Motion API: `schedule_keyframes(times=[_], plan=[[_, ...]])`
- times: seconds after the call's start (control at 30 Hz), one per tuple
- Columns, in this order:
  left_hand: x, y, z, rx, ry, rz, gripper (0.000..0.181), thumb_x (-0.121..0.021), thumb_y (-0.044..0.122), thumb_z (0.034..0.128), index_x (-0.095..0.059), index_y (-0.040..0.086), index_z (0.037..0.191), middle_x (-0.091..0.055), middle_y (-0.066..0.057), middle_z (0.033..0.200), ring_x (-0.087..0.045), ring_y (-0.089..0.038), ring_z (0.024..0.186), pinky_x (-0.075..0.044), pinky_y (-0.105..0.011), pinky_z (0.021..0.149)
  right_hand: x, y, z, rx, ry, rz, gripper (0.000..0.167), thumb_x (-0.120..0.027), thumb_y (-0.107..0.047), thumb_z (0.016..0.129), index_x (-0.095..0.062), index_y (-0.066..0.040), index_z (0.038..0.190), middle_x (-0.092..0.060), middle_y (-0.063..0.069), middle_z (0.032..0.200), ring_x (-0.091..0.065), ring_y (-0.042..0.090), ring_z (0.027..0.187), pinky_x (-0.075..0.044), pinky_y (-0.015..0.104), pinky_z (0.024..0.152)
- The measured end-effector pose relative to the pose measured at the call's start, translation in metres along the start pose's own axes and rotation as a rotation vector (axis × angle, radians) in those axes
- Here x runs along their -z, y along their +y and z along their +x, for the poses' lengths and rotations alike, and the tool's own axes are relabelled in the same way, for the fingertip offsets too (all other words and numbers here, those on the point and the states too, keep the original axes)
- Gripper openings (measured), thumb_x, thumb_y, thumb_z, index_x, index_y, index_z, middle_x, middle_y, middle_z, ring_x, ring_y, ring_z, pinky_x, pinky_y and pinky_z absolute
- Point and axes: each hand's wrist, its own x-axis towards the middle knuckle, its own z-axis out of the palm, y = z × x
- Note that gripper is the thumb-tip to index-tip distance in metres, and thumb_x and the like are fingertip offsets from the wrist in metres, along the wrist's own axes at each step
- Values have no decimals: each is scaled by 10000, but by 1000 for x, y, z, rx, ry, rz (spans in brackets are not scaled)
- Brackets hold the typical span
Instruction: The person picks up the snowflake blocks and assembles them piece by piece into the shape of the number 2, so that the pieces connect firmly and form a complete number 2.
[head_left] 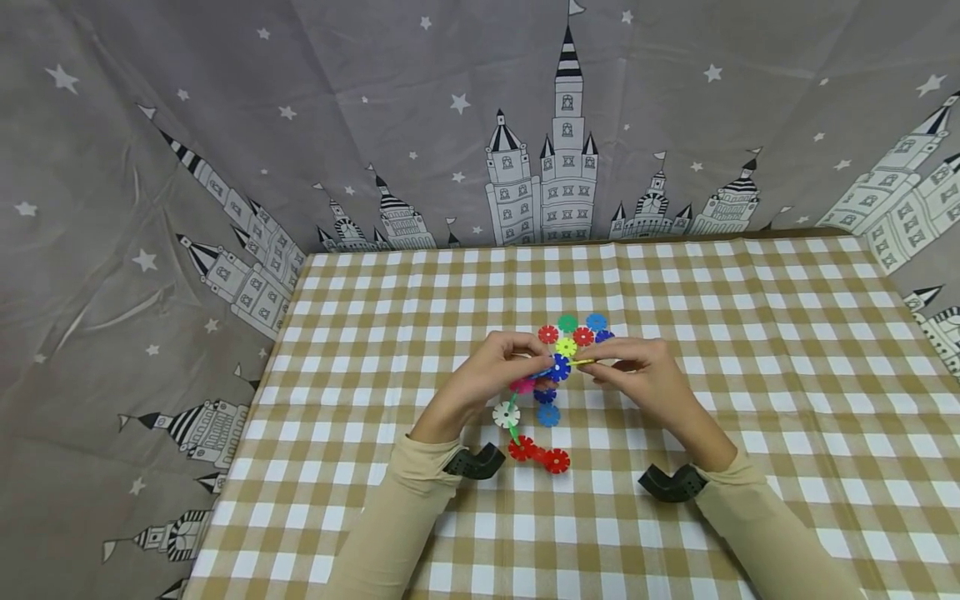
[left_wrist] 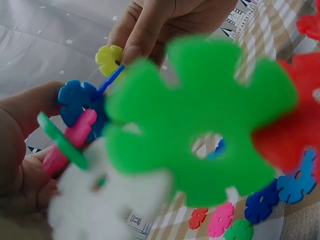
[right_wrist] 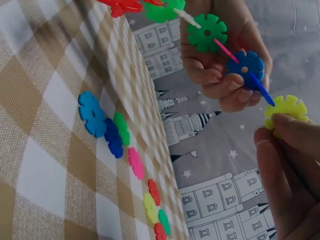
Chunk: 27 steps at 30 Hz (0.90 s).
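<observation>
My left hand (head_left: 495,371) grips a blue notched plastic disc (right_wrist: 245,67), part of a chain of interlocking flower-shaped discs. Beyond it along the chain come a pink disc (right_wrist: 226,50), a green disc (right_wrist: 206,32), a white disc (head_left: 506,414), another green disc (left_wrist: 240,120) and red discs (head_left: 557,461) hanging lowest. A dark blue disc (head_left: 559,367) sticks out from the blue one toward my right hand (head_left: 633,367). Between thumb and fingers, that hand pinches a yellow disc (right_wrist: 289,105) at the dark blue disc's edge; whether the two are slotted together I cannot tell.
Several loose discs lie on the checked tablecloth (head_left: 360,333), among them a red disc (head_left: 548,334), a green disc (head_left: 567,322) and a light blue disc (head_left: 596,322) beyond the hands. A grey castle-print curtain (head_left: 375,100) stands behind the table.
</observation>
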Motion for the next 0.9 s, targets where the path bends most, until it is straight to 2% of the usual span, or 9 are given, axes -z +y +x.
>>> schedule_keyframes(times=[0.2, 0.33, 0.5, 0.77, 0.9], plan=[[-2, 0, -1, -2, 10, -62, 117, -677, 78, 989, -705, -31, 958, -733, -46, 903, -742, -143, 774, -633, -318, 808, -4, -2, 0, 174, 63, -104, 240, -820, 95, 798, -797, -41, 993, -809, 81, 952, -766, 119, 858, -593, 160, 727], [-5, 2, -2, -21, 24, -65, 108, -688, 71, 979, -705, -25, 932, -738, -36, 882, -741, -145, 780, -631, -320, 814, -3, -4, 1, 247, 63, -121, 239, -827, 113, 776, -790, -25, 968, -807, 93, 940, -774, 205, 831, -587, 144, 744], [-9, 4, -3, -39, 43, -58, 115, -686, 80, 982, -708, -27, 946, -735, -8, 870, -706, -115, 781, -606, -262, 782, -1, -3, 0, 277, 72, -114, 276, -817, 167, 749, -787, -8, 961, -804, 112, 939, -778, 211, 838, -592, 156, 766], [-11, 4, -3, -55, 61, -45, 122, -677, 86, 989, -709, -15, 931, -711, 16, 858, -659, -85, 736, -555, -217, 730, -3, -5, 0, 301, 93, -66, 304, -795, 233, 722, -779, -1, 915, -793, 163, 928, -741, 0, 928, -597, 165, 769], [-11, 4, -4, -68, 63, -65, 116, -674, 78, 990, -711, -14, 931, -708, -21, 905, -675, -94, 753, -572, -221, 739, -5, -6, 0, 301, 116, -52, 301, -792, 227, 732, -781, -6, 923, -790, 165, 911, -745, 14, 919, -599, 169, 773]])
